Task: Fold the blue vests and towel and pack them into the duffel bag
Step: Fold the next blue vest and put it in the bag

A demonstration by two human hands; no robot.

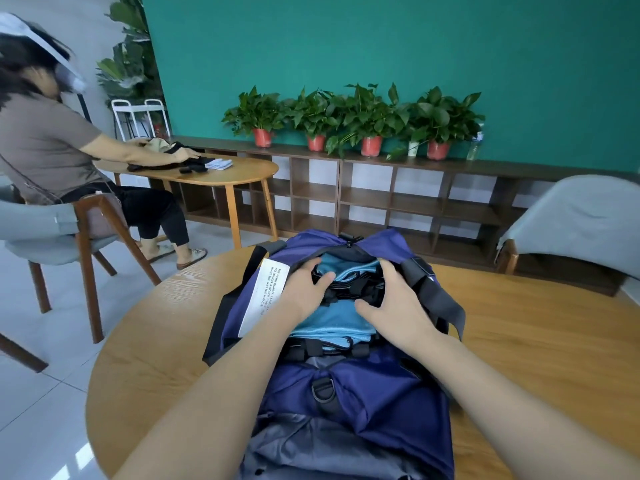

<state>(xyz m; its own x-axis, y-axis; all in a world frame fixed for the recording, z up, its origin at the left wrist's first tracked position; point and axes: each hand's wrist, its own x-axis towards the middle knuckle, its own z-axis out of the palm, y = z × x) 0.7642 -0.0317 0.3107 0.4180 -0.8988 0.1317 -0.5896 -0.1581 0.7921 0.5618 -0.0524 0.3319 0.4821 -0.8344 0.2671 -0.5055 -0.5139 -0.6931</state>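
Round wooden table (519,341); purple duffel bag (363,386) lying directly on it.

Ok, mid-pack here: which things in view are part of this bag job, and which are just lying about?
Part of the job:
- duffel bag, open on the round table
- folded blue vests with black straps, inside the opening
- left hand and right hand, both on the stack

Just lying about:
- potted plants on the shelf unit
- grey chair
- other person at the far table
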